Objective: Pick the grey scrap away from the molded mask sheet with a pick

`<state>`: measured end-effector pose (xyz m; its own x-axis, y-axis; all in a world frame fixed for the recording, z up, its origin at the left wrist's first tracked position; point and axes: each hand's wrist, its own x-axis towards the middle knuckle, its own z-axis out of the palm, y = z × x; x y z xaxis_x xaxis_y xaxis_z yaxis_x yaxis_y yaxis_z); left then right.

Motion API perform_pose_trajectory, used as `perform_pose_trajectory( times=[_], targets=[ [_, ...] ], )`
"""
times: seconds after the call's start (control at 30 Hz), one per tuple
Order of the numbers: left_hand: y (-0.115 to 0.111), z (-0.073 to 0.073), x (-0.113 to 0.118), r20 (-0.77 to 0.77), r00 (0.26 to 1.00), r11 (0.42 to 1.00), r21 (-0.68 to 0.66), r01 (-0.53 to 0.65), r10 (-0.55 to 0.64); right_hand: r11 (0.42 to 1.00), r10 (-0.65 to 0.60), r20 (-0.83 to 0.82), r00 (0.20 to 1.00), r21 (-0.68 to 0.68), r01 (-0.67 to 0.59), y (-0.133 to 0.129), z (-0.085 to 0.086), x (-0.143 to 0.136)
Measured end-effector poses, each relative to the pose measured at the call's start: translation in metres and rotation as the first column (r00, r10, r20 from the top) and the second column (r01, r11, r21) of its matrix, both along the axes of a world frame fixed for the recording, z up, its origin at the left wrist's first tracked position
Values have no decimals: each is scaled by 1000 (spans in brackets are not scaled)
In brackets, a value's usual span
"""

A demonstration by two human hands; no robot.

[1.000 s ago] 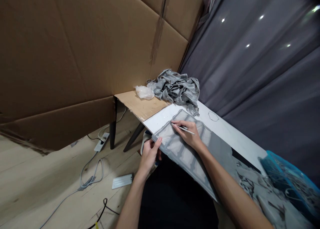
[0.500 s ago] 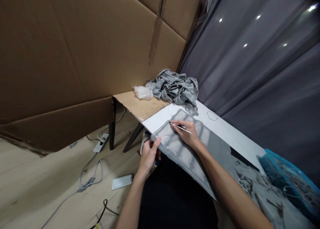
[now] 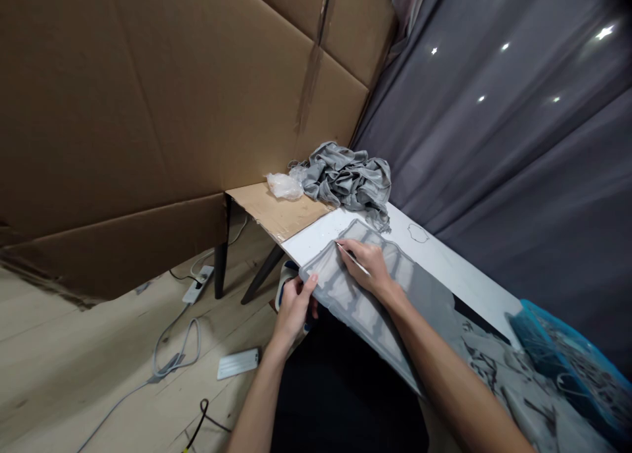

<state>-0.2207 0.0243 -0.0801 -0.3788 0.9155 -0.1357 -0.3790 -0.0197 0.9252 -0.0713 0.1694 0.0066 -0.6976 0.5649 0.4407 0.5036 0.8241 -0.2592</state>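
A grey fabric piece with pale panels [image 3: 356, 300] lies over the near edge of the white table [image 3: 316, 237]. My left hand [image 3: 297, 299] pinches its near left corner, thumb on top and fingers underneath. In my right hand [image 3: 364, 263] is a thin white stick [image 3: 354, 259], held like a pen, its tip at the fabric's seam near the far left edge. The right forearm crosses over the rest of the fabric and hides part of it.
Crumpled grey cloth [image 3: 348, 180] and a clear plastic bag [image 3: 285, 186] lie at the table's far end. A blue basket [image 3: 567, 354] stands at the right. Cardboard [image 3: 172, 97] rises at the left; a power strip [image 3: 198, 285] is on the floor.
The white stick in my right hand has tilted, its rear end now lower and further left. My left hand keeps its hold on the corner. The view has shifted slightly.
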Motion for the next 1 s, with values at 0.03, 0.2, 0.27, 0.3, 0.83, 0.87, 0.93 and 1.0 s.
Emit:
perform_pose_trajectory(
  times=[0.03,0.2,0.27,0.3,0.83,0.87,0.93,1.0],
  targets=[
    [0,1,0,-1,1000,1000,4,2,-2,1000,-24,-38,999,-10,23,1,-1,-1],
    [0,4,-1,0,1000,1000,21,9,-9,990,-105,-190,976,-109,86,4,-3,-6],
    [1,4,-1,1,1000,1000,25,10,-10,986,-133,-218,967,-129,107,5,-2,-7],
    [1,4,-1,2,1000,1000,26,10,-10,983,-149,-227,962,-135,120,5,-2,-8],
    [4,-5,0,-14,1000,1000,5,-4,4,938,-156,-361,919,-347,22,20,-3,-10],
    [4,-5,-1,-13,1000,1000,5,-5,5,929,-133,-358,924,-370,-10,18,-1,-7],
    [3,-6,-1,-11,1000,1000,5,-7,7,908,-82,-359,930,-411,-79,14,2,-2],
    [3,-6,-2,-11,1000,1000,5,-5,5,891,-44,-358,933,-436,-126,9,5,0]
  ],
)
